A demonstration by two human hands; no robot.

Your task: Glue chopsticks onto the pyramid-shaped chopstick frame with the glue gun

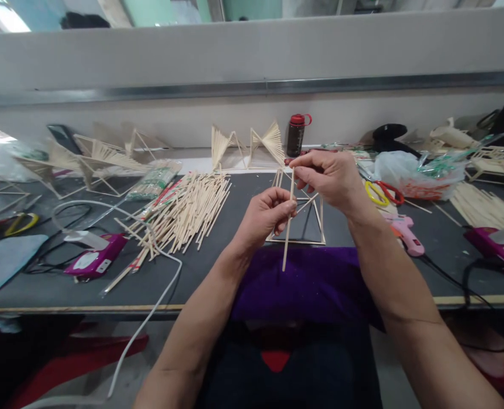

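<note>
My left hand (265, 217) is closed around a thin wooden stick (287, 238) held nearly upright above the table's near edge. My right hand (329, 177) pinches the top of the same stick with thumb and fingers. Just behind the hands stands a small stick frame (315, 227) with a square base on the dark table (217, 267). A purple cloth (311, 284) lies under the frame's near side and hangs over the table edge.
A loose pile of sticks (187, 210) lies to the left, a magenta glue gun (96, 258) with a white cable near it. Finished fan-shaped stick models (252, 145) stand by the back wall beside a dark bottle (296, 135). Scissors (383, 193), a pink glue gun (405, 233) and plastic bags lie right.
</note>
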